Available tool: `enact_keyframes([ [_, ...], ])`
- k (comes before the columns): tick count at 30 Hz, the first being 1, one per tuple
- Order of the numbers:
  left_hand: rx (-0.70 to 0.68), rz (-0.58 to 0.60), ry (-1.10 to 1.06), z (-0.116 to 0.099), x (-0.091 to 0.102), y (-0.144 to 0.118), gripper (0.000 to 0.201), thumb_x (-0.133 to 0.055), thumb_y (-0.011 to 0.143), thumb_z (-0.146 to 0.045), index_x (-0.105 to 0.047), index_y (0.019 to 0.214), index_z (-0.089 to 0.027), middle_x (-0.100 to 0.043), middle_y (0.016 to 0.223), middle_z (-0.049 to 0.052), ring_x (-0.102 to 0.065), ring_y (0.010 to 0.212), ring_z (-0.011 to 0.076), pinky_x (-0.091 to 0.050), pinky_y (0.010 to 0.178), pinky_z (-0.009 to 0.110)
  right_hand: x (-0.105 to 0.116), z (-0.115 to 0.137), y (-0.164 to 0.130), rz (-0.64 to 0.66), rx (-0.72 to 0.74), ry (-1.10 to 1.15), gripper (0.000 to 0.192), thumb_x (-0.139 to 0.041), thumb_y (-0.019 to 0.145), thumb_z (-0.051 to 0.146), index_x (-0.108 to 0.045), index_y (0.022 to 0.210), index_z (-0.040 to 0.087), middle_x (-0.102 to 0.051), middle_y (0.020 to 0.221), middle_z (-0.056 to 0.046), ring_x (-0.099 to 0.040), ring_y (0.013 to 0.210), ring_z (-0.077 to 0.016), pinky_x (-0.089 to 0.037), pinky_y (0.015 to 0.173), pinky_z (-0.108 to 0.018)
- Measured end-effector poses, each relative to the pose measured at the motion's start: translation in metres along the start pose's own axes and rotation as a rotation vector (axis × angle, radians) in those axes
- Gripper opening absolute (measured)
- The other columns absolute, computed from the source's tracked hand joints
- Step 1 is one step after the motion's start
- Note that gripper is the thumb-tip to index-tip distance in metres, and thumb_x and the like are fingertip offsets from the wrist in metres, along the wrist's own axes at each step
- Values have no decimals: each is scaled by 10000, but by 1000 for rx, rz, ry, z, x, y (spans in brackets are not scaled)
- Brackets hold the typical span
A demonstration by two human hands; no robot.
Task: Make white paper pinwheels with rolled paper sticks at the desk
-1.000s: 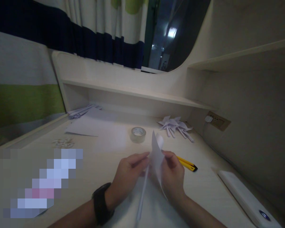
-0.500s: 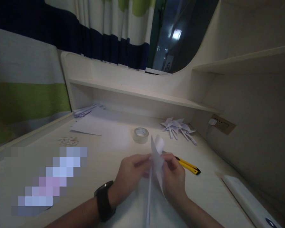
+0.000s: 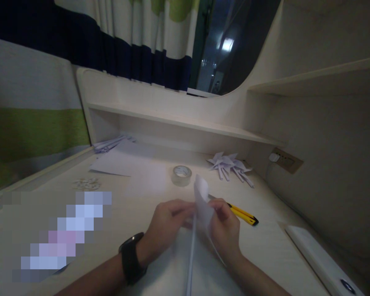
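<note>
Pinching a folded white paper piece (image 3: 202, 201) from both sides, the left hand (image 3: 168, 226) and right hand (image 3: 225, 230) hold it upright just above the bench (image 3: 142, 197), fingers clamped on it. A thin white stick (image 3: 191, 259) runs down from the paper. Beyond lie a tape roll (image 3: 181, 175), a yellow utility knife (image 3: 243, 214) and folded paper pinwheels (image 3: 230, 164).

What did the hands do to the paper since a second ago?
The curled top flap of the white folded paper has been pressed lower and flatter. The left hand and right hand stay pinched on it. The clear tape roll and yellow utility knife lie as before.
</note>
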State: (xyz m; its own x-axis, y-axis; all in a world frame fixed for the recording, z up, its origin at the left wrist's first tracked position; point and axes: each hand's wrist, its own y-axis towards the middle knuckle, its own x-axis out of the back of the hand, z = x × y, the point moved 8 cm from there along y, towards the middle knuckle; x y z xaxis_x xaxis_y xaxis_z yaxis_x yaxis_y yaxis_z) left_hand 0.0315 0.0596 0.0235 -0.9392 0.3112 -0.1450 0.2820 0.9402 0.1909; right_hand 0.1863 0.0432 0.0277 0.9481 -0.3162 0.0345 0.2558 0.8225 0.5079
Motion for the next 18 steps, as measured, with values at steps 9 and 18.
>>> enact_keyframes([
  [9, -62, -30, 137, -11, 3, 2, 212, -588, 845, -291, -714, 803, -125, -673, 735, 57, -611, 643, 161, -497, 550, 238, 0, 7, -3, -4, 28, -7, 88, -602, 803, 223, -586, 719, 201, -568, 751, -13, -540, 718, -167, -437, 655, -273],
  [18, -152, 25, 230, -3, -3, 1, 269, -485, 916, -382, -522, 752, -172, -518, 698, -18, -452, 605, 113, -364, 570, 223, -3, 9, -5, 5, 56, -16, 113, -592, 815, 205, -569, 705, 200, -550, 735, -1, -523, 709, -153, -424, 657, -265],
])
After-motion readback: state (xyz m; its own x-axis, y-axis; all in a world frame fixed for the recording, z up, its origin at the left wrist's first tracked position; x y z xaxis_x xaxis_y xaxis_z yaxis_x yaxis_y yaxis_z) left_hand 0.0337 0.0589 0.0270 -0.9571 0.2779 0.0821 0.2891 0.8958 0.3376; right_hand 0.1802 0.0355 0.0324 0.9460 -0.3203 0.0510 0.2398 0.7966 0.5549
